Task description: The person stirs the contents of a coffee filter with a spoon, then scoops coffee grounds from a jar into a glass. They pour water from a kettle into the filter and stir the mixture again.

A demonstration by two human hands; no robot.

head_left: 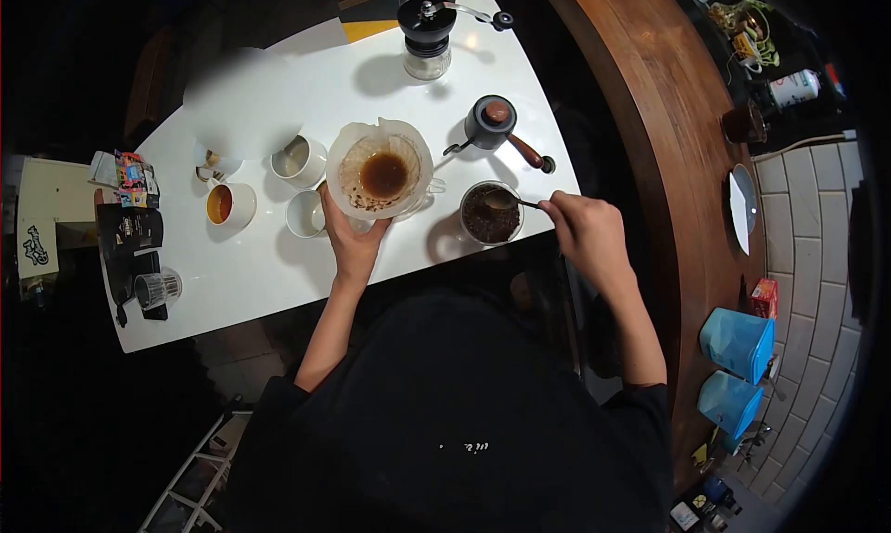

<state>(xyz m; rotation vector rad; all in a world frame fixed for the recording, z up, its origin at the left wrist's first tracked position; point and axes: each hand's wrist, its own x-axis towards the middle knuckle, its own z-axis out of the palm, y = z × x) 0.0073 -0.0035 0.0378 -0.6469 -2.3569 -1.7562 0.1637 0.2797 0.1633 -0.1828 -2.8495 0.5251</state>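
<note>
My left hand point(355, 250) holds a coffee dripper point(436, 187) from below, its fingers partly hidden beneath it. The dripper is lined with a white paper filter point(408, 143), with brown liquid or wet coffee at the bottom and dark grounds on its near side. My right hand point(591, 234) grips the handle of a spoon point(503, 200). The spoon's bowl is inside a round glass container point(467, 225) of dark coffee grounds point(487, 221). Left of the dripper stand a white cup point(299, 162), another white cup point(304, 215) and a cup of amber liquid point(230, 205).
A kettle point(490, 125) with a wooden handle and a hand coffee grinder point(428, 37) stand farther back on the white table point(269, 278). Packets point(137, 180) and a ribbed glass point(158, 289) are at the left end. A wooden counter point(659, 97) runs along the right.
</note>
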